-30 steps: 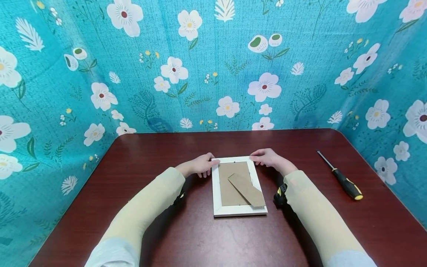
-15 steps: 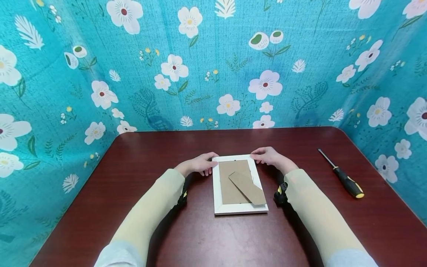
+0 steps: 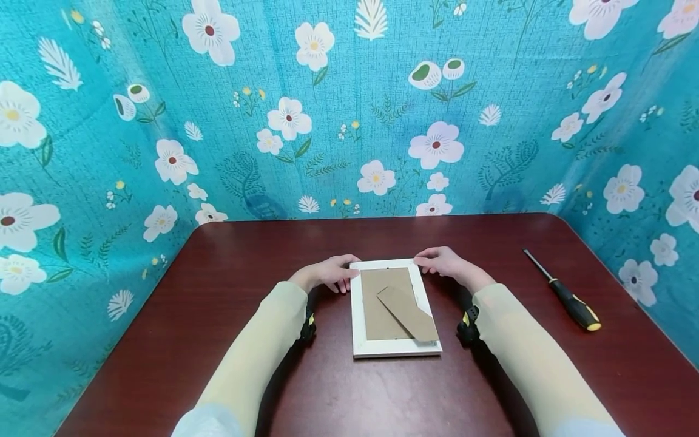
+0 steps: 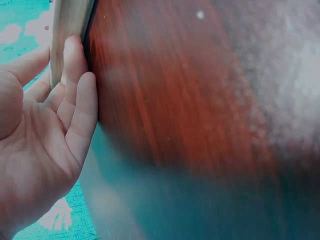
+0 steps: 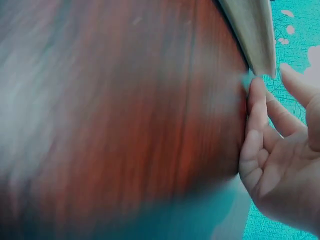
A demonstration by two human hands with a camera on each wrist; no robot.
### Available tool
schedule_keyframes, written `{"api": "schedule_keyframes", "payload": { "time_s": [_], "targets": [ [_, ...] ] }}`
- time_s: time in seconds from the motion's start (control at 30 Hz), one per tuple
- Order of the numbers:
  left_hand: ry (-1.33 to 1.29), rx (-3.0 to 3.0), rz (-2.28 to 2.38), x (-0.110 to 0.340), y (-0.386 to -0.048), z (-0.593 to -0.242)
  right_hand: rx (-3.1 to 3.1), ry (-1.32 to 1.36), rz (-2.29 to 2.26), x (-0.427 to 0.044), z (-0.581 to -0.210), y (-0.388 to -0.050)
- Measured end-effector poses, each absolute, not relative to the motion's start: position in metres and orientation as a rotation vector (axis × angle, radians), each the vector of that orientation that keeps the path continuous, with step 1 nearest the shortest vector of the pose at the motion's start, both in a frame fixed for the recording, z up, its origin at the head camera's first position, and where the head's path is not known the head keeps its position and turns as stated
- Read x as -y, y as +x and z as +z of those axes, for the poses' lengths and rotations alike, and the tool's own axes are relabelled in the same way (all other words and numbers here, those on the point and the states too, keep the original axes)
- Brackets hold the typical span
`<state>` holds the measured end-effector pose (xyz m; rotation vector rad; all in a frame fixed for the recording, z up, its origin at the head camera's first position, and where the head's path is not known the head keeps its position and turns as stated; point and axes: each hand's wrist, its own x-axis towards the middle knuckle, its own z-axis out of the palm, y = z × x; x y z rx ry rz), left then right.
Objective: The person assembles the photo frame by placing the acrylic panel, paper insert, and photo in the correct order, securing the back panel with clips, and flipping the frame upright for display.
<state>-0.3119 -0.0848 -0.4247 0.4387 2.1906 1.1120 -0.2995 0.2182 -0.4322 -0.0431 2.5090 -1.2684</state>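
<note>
A white picture frame (image 3: 357, 315) lies back side up on the table, its brown backing board (image 3: 377, 315) showing. A cardboard easel stand (image 3: 406, 312) slants across the backing. At the frame's far left corner my left hand (image 3: 330, 273) grips the edge, thumb on top. My right hand (image 3: 445, 264) pinches the far right corner with thumb and fingers. In the left wrist view, the fingers (image 4: 86, 107) rest along the frame's side (image 4: 70, 25). The right wrist view has the fingers (image 5: 256, 112) at the corner of the frame's side (image 5: 252, 35).
A screwdriver (image 3: 573, 303) with a black and yellow handle lies to the right on the dark red-brown table (image 3: 246, 255). Blue flowered cloth (image 3: 338, 121) hangs behind the table and along both sides. A black wrist device (image 3: 468, 328) sits under the right sleeve.
The head view has shifted slightly. Both hands stay at the frame's far corners, and the frame and screwdriver keep their places on the table.
</note>
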Motion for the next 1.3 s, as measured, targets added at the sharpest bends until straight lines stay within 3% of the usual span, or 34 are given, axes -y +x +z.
{"api": "schedule_keyframes", "payload": {
  "time_s": [0.3,0.7,1.0,1.3],
  "targets": [
    [0.443,-2.19,1.102,0.085,-0.313,-0.426,-2.668,-0.176,-1.217,-0.233,-0.432,-0.28],
    [0.439,-2.189,1.098,0.085,-0.314,-0.426,-3.116,-0.28,-0.719,-0.296,-0.409,-0.239],
    [0.437,-2.188,1.099,0.085,-0.314,-0.425,-3.162,-0.133,-0.413,-0.355,-0.4,-0.215],
    [0.438,-2.199,1.097,0.086,-0.313,-0.427,-3.117,0.05,-0.431,-0.395,-0.404,-0.199]
  ]
}}
